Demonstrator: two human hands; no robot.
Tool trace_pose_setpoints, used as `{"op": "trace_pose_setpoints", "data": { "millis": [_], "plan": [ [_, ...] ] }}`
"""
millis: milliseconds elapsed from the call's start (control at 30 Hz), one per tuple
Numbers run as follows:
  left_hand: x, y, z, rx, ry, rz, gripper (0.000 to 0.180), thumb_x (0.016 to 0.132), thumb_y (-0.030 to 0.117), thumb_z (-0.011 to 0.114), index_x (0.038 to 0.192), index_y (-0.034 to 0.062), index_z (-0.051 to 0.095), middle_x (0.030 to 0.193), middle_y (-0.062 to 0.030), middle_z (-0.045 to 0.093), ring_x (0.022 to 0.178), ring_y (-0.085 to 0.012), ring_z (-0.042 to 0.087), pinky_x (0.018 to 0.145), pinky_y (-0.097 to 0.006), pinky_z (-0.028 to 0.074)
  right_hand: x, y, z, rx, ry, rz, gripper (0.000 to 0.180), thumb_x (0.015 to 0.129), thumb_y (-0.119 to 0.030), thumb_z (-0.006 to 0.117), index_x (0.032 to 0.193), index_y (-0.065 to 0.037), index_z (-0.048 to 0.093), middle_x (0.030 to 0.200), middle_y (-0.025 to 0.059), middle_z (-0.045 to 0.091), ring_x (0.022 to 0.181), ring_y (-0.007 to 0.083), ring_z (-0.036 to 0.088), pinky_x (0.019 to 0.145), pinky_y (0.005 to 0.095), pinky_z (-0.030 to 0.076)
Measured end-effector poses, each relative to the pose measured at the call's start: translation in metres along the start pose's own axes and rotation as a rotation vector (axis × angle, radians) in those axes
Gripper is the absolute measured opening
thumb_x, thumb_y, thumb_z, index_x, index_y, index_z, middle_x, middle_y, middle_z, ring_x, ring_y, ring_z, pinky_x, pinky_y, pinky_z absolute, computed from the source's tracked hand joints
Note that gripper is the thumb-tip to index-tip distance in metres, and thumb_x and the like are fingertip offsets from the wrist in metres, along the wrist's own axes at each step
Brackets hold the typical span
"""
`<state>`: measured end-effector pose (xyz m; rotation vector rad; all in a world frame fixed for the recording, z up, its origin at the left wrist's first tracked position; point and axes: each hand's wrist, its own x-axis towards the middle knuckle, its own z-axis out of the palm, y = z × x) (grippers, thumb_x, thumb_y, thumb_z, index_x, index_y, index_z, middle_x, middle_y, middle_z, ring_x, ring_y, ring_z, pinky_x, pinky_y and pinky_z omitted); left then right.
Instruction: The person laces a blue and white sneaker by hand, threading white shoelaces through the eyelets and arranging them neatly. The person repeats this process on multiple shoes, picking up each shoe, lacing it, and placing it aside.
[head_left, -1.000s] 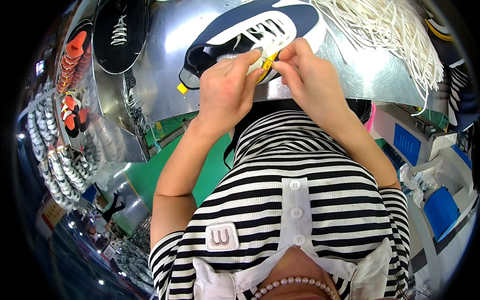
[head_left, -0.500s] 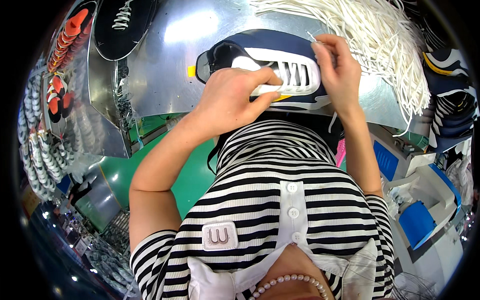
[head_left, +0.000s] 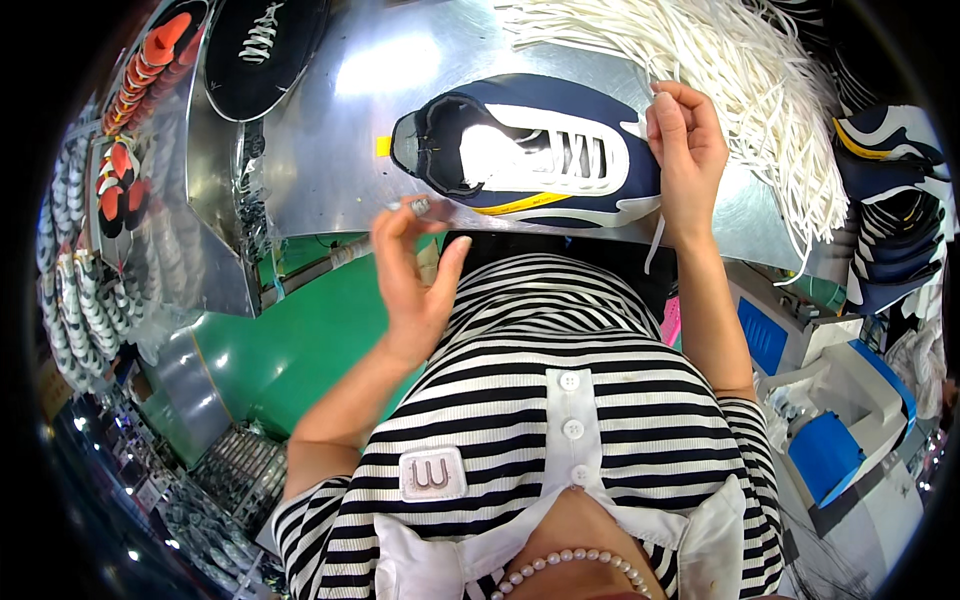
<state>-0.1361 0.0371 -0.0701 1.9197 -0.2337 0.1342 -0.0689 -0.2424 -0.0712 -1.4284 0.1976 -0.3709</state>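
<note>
A navy sneaker with a white lacing panel and a yellow side stripe lies on the metal table, its toe to the right. White lace crosses the toe end of its eyelets, and the white tongue shows in the opening. Beside the toe, my right hand has thumb and forefinger pinched on a white shoelace, whose loose end dangles below the hand over the table edge. My left hand is off the shoe, in front of its heel, fingers apart and holding nothing.
A heap of loose white laces covers the table's far right. More navy shoes are stacked beyond it. A black laced shoe stands at the far left, near hanging orange shoe parts. The metal table ends close to my body.
My left hand has let go of the shoe's lacing area and drawn back toward me, opening. My right hand keeps its pinch by the toe, slightly lower.
</note>
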Motion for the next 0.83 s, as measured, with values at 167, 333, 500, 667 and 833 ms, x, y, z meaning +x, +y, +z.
{"op": "trace_pose_setpoints", "data": {
  "millis": [167,333,500,667,833],
  "plan": [
    [0.023,0.012,0.004,-0.987,-0.031,-0.766,0.048,0.095,0.017,0.065,0.135,0.0001,0.045,0.13,-0.0136,0.056,0.12,-0.0265,0.054,0.093,-0.036,0.047,0.013,-0.01,-0.009,0.376,-0.108,0.148,0.023,0.102,-0.021,0.056,0.112,-0.001,0.062,0.074,-0.0007,0.056,0.057,0.0032,0.039,0.051,0.0171,0.029],
    [0.095,0.042,0.021,-1.074,-0.221,-0.394,0.028,0.095,0.015,0.062,0.12,0.0038,0.059,0.118,-0.011,0.064,0.108,-0.0229,0.061,0.09,-0.039,0.05,0.022,0.005,-0.011,0.572,-0.073,0.194,0.026,0.1,-0.021,0.058,0.114,0.0,0.06,0.072,-0.0026,0.049,0.052,0.0035,0.032,0.047,0.0188,0.025],
    [0.11,0.121,-0.057,-0.407,0.177,-0.064,0.023,0.088,0.0,0.064,0.11,-0.0061,0.067,0.103,-0.015,0.07,0.09,-0.0193,0.068,0.082,-0.029,0.053,0.002,-0.022,-0.058,-0.295,-0.028,0.013,0.016,0.09,-0.009,0.067,0.104,-0.001,0.068,0.08,-0.0025,0.063,0.06,0.0057,0.049,0.054,0.0204,0.037],
    [0.186,0.04,-0.088,1.142,-0.042,0.186,0.013,0.075,0.003,0.064,0.085,-0.004,0.061,0.092,-0.0219,0.059,0.075,-0.0393,0.065,0.072,-0.044,0.055,-0.026,-0.053,-0.041,-0.94,-0.649,-0.357,0.031,0.076,-0.004,0.073,0.107,-0.012,0.07,0.085,0.0076,0.063,0.065,0.0268,0.063,0.055,0.0363,0.049],
    [0.32,-0.081,-0.076,1.418,0.071,0.124,0.022,0.08,0.009,0.06,0.1,0.0007,0.063,0.118,-0.0203,0.062,0.079,-0.037,0.07,0.067,-0.043,0.057,-0.02,-0.022,-0.017,-1.055,-0.772,-0.39,0.026,0.082,-0.009,0.071,0.108,-0.011,0.067,0.107,0.0042,0.063,0.072,0.0255,0.068,0.058,0.0342,0.053]
  ]
}}
